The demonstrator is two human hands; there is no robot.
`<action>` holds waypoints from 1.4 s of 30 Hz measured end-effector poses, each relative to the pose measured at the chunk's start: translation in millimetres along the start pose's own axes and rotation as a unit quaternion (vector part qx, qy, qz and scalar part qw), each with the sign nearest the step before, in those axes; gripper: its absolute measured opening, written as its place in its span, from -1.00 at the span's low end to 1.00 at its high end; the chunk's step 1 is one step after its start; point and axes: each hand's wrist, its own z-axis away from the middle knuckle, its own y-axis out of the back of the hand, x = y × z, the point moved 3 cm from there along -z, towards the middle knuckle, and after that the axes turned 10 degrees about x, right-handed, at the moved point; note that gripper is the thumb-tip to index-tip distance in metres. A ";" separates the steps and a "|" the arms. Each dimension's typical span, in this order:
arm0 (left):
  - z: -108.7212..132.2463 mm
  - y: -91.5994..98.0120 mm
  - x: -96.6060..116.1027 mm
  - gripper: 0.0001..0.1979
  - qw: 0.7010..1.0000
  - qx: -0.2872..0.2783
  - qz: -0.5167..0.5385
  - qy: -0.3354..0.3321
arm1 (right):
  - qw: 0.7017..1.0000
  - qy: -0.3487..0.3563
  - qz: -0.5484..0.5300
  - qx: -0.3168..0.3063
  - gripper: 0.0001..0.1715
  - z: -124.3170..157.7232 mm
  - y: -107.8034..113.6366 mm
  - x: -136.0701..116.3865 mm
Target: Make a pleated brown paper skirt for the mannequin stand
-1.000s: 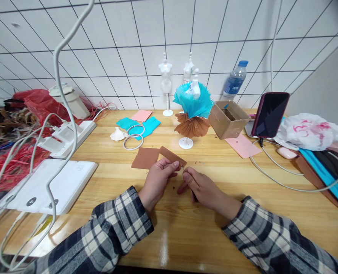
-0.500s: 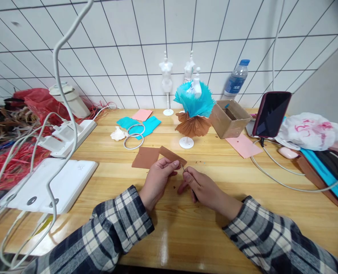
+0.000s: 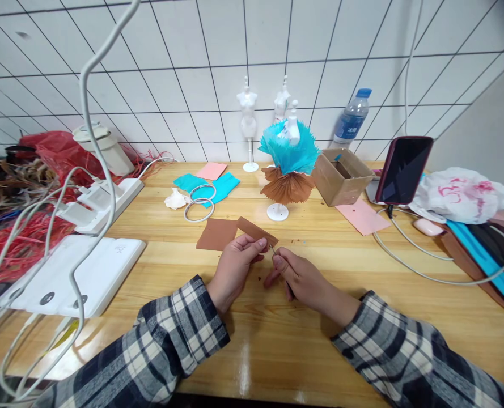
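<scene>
My left hand pinches a folded strip of brown paper between thumb and fingers. In my right hand is a pair of scissors; only the thin metal tip shows, and the grip is mostly hidden by my fingers. That tip meets the strip's lower right end, close to my left thumb. Behind my left hand a flat piece of brown paper lies on the table. Tiny brown scraps are scattered around my right hand.
Just beyond my hands stands a small white dress form wearing a blue and brown pleated paper skirt. Two silver rings lie on blue paper. A cardboard box, phone and bottle stand right; cables hang left.
</scene>
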 end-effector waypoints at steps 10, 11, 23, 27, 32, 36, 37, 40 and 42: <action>0.6 -0.8 0.6 -0.80 1.000 0.000 0.008 0.001 | 1.000 0.005 0.009 -0.007 -0.62 0.3 -0.1 -0.5; 0.5 -0.6 0.8 -0.80 1.000 0.001 0.010 0.002 | 1.000 0.006 0.013 -0.007 -0.63 0.5 0.1 -1.4; -5.7 6.3 1.1 -0.82 0.999 -0.010 0.035 0.012 | 0.996 0.000 0.087 -0.030 -0.51 0.9 16.3 -1.6; -5.4 4.8 0.7 -0.82 0.999 -0.029 -0.002 0.014 | 0.996 0.018 0.084 -0.023 -0.49 0.0 16.1 -3.5; -5.1 3.1 1.3 -0.81 0.999 -0.044 -0.008 0.007 | 0.997 0.014 0.077 -0.018 -0.51 -1.3 15.8 -3.1; -5.4 2.3 0.4 -0.80 0.998 -0.055 -0.010 0.008 | 0.998 0.012 0.064 -0.019 -0.54 -1.7 16.8 -4.1; -5.7 2.2 0.1 -0.80 0.998 -0.058 -0.012 0.007 | 0.998 0.010 0.060 -0.020 -0.55 -1.8 16.9 -4.1; -6.1 2.1 -0.2 -0.81 0.998 -0.064 -0.017 0.005 | 0.998 -0.001 0.056 -0.029 -0.57 -1.9 16.5 -3.3; -5.7 1.9 0.4 -0.81 0.998 -0.065 -0.017 0.006 | 0.998 -0.005 0.054 -0.031 -0.58 -2.2 16.3 -2.7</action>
